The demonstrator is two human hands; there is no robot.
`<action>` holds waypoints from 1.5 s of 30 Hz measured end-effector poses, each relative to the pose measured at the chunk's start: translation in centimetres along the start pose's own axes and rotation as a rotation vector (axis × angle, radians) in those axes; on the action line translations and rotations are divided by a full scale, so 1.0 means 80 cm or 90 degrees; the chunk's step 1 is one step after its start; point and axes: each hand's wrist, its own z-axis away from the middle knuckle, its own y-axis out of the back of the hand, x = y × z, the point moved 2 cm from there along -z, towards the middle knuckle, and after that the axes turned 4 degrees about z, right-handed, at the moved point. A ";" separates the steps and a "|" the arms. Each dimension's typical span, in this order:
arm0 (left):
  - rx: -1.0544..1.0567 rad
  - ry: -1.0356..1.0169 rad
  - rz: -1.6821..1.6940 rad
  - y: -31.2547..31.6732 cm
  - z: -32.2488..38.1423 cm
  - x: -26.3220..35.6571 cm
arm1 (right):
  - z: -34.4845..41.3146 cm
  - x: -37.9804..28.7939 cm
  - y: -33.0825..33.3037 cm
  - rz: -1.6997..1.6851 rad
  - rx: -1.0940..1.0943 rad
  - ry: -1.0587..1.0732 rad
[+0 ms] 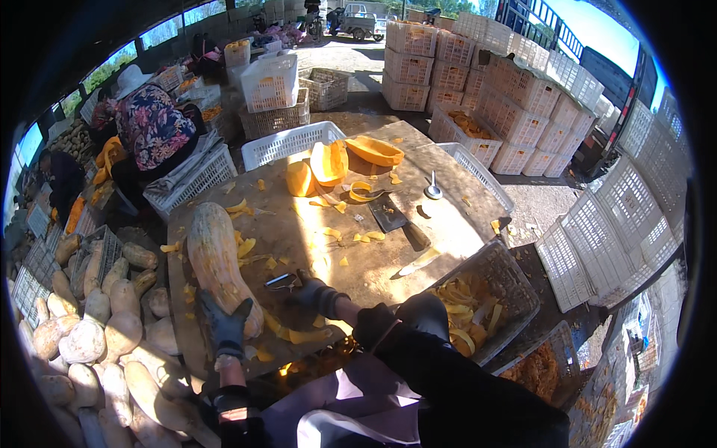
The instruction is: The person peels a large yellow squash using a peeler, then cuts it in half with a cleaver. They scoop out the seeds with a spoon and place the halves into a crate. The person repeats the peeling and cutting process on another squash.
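A long, pale, mottled squash [215,252] lies on the wooden table [269,224], its skin still on. My gloved left hand [227,322] grips its near end, thumb on the right side and fingers on the left. To the right, my gloved right hand [311,292] is low over the table beside a peeler [280,281] with a metal head. The hand meets the peeler's dark end, but whether the fingers close around it is unclear. Peel strips [297,335] lie between the two hands. Farther off rest a cleaver [387,214] and a metal spoon [433,189].
Peeled orange squash pieces [329,162] sit at the table's far side. A peel-filled bin [507,291] stands at the right, and whole squashes [120,336] are heaped at the left. Stacked crates [515,112] rise beyond. A seated person [148,123] works at the far left.
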 end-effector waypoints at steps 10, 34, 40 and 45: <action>0.281 -0.040 0.110 0.002 0.054 -0.020 | -0.142 -0.052 -0.024 -0.169 0.024 0.046; 0.314 -0.027 0.203 0.002 0.049 -0.029 | 0.036 -0.085 -0.023 0.079 -0.068 0.164; 0.290 0.045 0.332 -0.008 0.050 -0.027 | -0.295 -0.208 0.019 0.092 -0.083 0.079; 0.276 0.101 0.422 -0.004 0.048 -0.031 | -0.390 -0.198 -0.053 0.337 -0.094 0.238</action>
